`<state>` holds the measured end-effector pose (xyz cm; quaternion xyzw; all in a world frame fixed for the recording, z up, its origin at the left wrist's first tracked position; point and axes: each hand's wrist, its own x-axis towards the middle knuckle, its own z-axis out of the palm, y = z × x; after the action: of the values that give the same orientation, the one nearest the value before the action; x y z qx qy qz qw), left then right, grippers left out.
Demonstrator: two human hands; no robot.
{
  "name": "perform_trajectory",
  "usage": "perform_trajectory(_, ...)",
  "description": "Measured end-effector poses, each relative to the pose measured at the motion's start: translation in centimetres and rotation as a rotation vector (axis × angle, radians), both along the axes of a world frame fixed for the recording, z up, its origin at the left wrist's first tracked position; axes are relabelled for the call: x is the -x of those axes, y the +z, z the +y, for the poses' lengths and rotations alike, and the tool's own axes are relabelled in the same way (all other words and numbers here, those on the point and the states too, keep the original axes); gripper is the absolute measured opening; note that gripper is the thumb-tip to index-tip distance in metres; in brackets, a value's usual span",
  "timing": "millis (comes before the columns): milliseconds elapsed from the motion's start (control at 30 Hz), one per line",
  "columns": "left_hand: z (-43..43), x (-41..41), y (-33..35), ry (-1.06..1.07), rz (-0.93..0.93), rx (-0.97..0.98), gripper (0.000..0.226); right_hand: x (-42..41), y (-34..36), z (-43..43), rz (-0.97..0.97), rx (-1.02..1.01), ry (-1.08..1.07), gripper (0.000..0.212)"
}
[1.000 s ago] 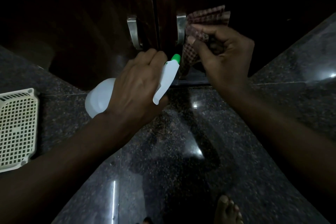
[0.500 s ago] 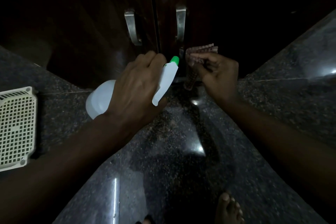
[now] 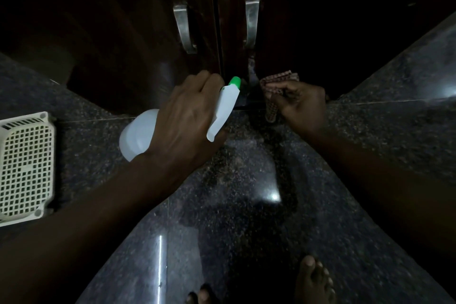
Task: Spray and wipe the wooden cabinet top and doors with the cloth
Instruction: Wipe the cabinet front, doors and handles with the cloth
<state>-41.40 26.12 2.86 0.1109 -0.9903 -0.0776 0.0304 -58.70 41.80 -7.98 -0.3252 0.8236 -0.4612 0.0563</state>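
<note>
Two dark wooden cabinet doors fill the top of the head view: the left door (image 3: 138, 39) and the right door (image 3: 308, 32), each with a metal handle (image 3: 183, 28) (image 3: 251, 23). My left hand (image 3: 183, 116) grips a white spray bottle (image 3: 138, 134) whose green nozzle (image 3: 235, 82) points at the seam between the doors. My right hand (image 3: 302, 103) holds a reddish checked cloth (image 3: 276, 84) pressed low against the right door, near its bottom edge.
A dark speckled granite floor (image 3: 246, 205) spreads below the cabinet and reflects a light. A cream perforated plastic grille (image 3: 24, 165) lies on the floor at the left. The person's bare feet (image 3: 314, 279) show at the bottom edge.
My right hand has slid the cloth down the right door from beside its handle to the bottom edge. The left hand with the bottle has barely moved.
</note>
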Motion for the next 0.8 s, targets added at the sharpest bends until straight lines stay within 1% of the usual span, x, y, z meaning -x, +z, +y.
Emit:
perform_trajectory(33, 0.0, 0.0, -0.2, 0.003, 0.011, -0.028, 0.045, 0.2, 0.0, 0.1, 0.001, -0.020, 0.005, 0.019)
perform_trajectory(133, -0.2, -0.3, -0.7, -0.007, 0.032, -0.032, 0.044, 0.4, 0.1, 0.1, 0.005, -0.033, 0.008, 0.020)
perform_trajectory(200, -0.1, -0.4, -1.0, 0.002, 0.076, -0.109, 0.035, 0.4, 0.0, 0.1, 0.006, -0.011, 0.001, 0.020)
perform_trajectory(267, 0.0, -0.5, -1.3, 0.006, 0.075, -0.126, 0.028, 0.3, 0.0, 0.2, 0.020, -0.009, -0.004, 0.019)
perform_trajectory(367, 0.1, -1.2, -1.9, 0.042, 0.047, -0.128, 0.032, 0.2, 0.1, 0.0, 0.011, -0.002, 0.000, 0.019)
perform_trajectory(500, -0.2, -1.8, -2.2, 0.045, 0.001, -0.167, 0.024, -0.2, 0.8, -0.2, 0.008, 0.025, -0.022, 0.019)
perform_trajectory(567, -0.5, -1.9, -2.5, 0.035, -0.036, -0.173, 0.027, -0.5, 1.8, -0.7, 0.002, 0.074, -0.023, 0.019)
perform_trajectory(700, -0.6, -2.0, -2.8, 0.019, -0.037, -0.154, 0.032, -1.5, 4.1, -3.1, -0.001, 0.219, 0.036, 0.022)
perform_trajectory(800, -0.5, -2.0, -2.8, 0.010, -0.028, -0.148, 0.031, -1.8, 3.6, -4.6, 0.001, 0.228, 0.096, 0.025)
